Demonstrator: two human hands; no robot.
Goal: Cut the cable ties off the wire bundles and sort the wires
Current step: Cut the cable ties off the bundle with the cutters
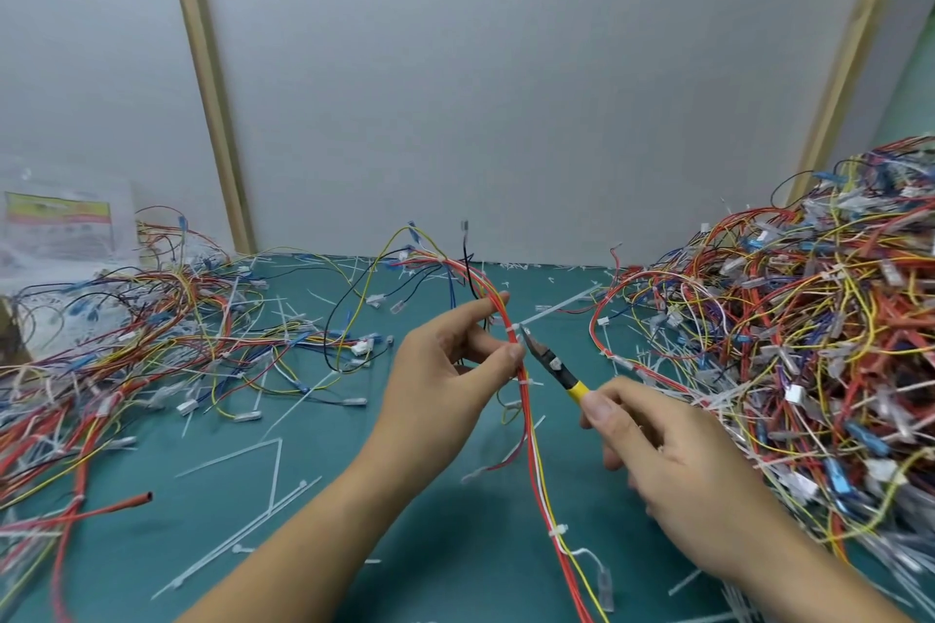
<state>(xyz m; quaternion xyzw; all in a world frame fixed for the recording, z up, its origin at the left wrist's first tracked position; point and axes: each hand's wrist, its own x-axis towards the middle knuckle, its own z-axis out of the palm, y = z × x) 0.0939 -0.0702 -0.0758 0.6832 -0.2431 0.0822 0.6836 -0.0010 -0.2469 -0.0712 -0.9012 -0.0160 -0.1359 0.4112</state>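
Note:
My left hand (445,379) pinches a thin wire bundle (528,425) of red, white and yellow wires between thumb and forefinger, holding it up over the green table. My right hand (673,460) grips yellow-handled cutters (554,364), whose tips sit against a white cable tie (515,329) on the bundle just above my left thumb. Two more white ties ring the bundle lower down, one tie (526,383) below my thumb and another tie (557,531) near the bottom. The bundle's far end fans out into loose wires with blue and clear connectors.
A tall heap of tied wire bundles (809,344) fills the right side. Loose sorted wires (141,344) spread across the left. Cut white ties (273,481) litter the green mat (253,546). A printed plastic bag (60,228) leans at the back left against the grey wall.

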